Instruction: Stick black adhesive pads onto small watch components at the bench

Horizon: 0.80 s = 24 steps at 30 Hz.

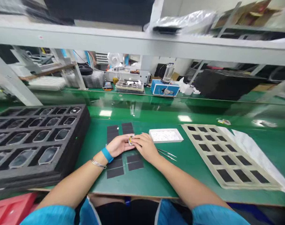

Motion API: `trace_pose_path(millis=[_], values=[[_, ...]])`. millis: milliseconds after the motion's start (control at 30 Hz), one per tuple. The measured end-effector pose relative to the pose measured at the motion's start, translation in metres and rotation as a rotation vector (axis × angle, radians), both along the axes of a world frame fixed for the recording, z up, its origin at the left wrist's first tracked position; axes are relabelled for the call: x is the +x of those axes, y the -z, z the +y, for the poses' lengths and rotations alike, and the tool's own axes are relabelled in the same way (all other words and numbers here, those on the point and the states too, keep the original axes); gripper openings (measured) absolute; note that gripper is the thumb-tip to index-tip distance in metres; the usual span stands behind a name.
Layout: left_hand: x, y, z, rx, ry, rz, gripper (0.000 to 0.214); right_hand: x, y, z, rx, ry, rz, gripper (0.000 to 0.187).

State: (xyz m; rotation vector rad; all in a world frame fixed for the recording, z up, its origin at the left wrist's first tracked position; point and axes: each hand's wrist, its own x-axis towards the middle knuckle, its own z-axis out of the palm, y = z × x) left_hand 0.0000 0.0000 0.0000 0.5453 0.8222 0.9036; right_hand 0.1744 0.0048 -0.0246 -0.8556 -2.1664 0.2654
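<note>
Both hands are at the centre of the frame, above a smooth green worktop (154, 184). The left hand (117, 146), wearing a bright blue wristband (107, 154) and thin silver-coloured bangles (99, 163), is turned partly palm-up and grasps a small whitish-and-yellow piece (130, 140) between thumb and fingers. The right hand (147, 148) meets the same piece from the other side with its fingertips; whether it pinches the piece or only touches it cannot be told. The piece is located between the two hands, at the centre of the frame; its finer detail is too small to read

Beneath and around the left hand, flat dark rectangular sheets (115, 172) lie on the worktop in two columns. Just right of the right hand stands a shallow white rectangular tray (169, 140) containing many tiny bits. Slim metal tweezers (168, 153) lie below that tray, tips toward the right of the frame

Right side of the frame: a pale beige moulded tray (252, 186) with dark rectangles in its recesses, three across and five deep, beside a white sheet (257, 150) that shows along its far edge

Left side: stacked black foam trays (80, 134), the top one holding clear octagonal panes (48, 155) in its pockets. Lower left corner: a red plastic bin (13, 207). Upper centre: a blue box-shaped device (164, 89) behind the worktop
</note>
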Motion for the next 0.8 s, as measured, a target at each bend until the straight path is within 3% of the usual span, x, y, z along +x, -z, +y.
trace_pose_path(millis=[167,300,500,600,800], values=[[-0.001,0.006,-0.003,0.087,0.037,0.056,0.030,0.000,0.003,-0.001,-0.215,0.065,0.174,0.011],[-0.002,0.007,-0.002,0.141,0.052,0.088,0.041,0.001,0.007,0.004,-0.551,0.072,0.378,0.039],[-0.003,0.011,-0.001,0.225,0.123,0.132,0.050,-0.003,0.010,0.007,-0.962,-0.092,0.531,0.061],[-0.003,0.012,-0.001,0.262,0.151,0.153,0.052,-0.003,0.009,0.005,-1.074,-0.189,0.578,0.066],[-0.001,0.010,-0.004,0.334,0.226,0.178,0.054,-0.002,0.007,0.002,-1.167,-0.209,0.595,0.076]])
